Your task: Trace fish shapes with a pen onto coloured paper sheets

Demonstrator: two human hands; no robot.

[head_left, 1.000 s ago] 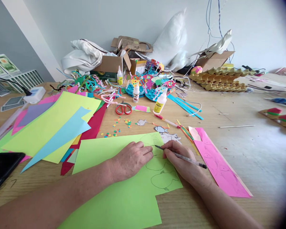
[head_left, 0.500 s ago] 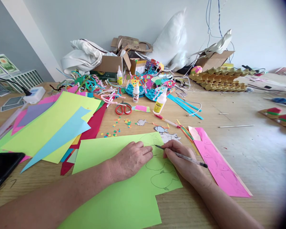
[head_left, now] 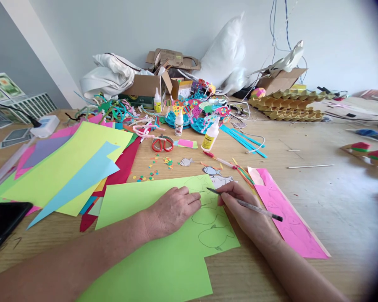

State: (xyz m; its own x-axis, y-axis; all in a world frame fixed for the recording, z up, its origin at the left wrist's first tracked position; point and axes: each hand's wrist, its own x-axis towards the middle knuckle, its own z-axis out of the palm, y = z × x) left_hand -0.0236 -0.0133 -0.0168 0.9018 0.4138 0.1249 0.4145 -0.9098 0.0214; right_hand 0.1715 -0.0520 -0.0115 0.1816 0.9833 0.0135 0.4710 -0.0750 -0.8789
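A large sheet of light green paper lies in front of me, with fish outlines drawn along its right side. My left hand rests palm down on this sheet, fingers extended and slightly bent, beside the drawings; what lies under the fingertips is hidden. Between the thumb and fingers of my right hand is a clear-barrelled pen, its dark tip at the sheet's upper right, near an outline; contact with the paper is unclear. Paper fish cutouts lie just beyond the sheet's far edge.
Coloured papers and a black phone are at left. Scissors, a glue bottle and paper bits lie ahead. Pink paper is right; boxes and egg trays stand at the back.
My right hand has shifted slightly to the right, and the pen's tip has moved right and a little farther away across the green sheet. My left hand has stayed nearly in place.
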